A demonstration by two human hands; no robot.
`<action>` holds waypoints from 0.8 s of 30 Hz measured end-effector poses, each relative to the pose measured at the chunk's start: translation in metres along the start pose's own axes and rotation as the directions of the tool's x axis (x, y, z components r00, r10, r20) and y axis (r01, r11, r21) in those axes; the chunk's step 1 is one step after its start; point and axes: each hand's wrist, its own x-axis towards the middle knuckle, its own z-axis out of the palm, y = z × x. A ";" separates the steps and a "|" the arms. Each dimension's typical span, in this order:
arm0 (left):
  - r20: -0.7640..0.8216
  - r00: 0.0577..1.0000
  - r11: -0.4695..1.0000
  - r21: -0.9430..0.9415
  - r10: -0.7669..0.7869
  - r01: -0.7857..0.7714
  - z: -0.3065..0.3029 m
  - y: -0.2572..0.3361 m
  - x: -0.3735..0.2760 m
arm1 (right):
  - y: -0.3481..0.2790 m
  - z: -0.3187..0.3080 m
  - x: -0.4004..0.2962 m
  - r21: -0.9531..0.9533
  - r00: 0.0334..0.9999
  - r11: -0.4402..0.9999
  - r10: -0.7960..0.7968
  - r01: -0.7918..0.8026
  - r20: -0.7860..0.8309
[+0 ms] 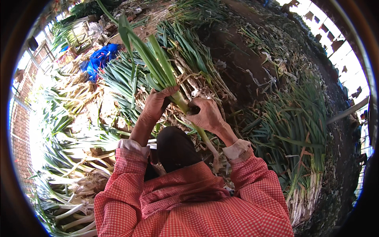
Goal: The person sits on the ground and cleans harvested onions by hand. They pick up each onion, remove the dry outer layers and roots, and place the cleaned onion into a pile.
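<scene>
A long green onion stalk slants across the space above my dark-trousered knee. My left hand is wrapped around it just below where the green leaves fan out. Lower on the same stalk, my right hand has its thumb and fingers pinched together at the stem's side. Beneath the right hand hangs a pale stem end with a dry, ragged tip. Whether the right fingers hold the stem itself or an outer layer is hidden.
Peeled white-stemmed onions lie piled at the left. An unpeeled heap is at the right, and another bunch lies ahead. Blue stringy material sits at the upper left. Bare dark soil shows among leaf scraps.
</scene>
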 end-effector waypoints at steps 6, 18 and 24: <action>0.035 0.999 0.998 0.038 -0.041 0.040 0.000 0.000 0.000 | -0.001 0.002 -0.003 0.103 0.999 0.993 0.053 -0.052 -0.004; 0.090 0.995 0.995 -0.088 0.050 -0.042 -0.021 0.016 0.005 | 0.074 -0.007 -0.053 0.051 0.954 0.953 0.297 -0.298 0.029; 0.027 0.998 0.994 -0.092 0.063 -0.060 -0.016 0.011 0.005 | 0.014 0.004 -0.032 0.274 0.999 0.962 -0.001 0.013 -0.044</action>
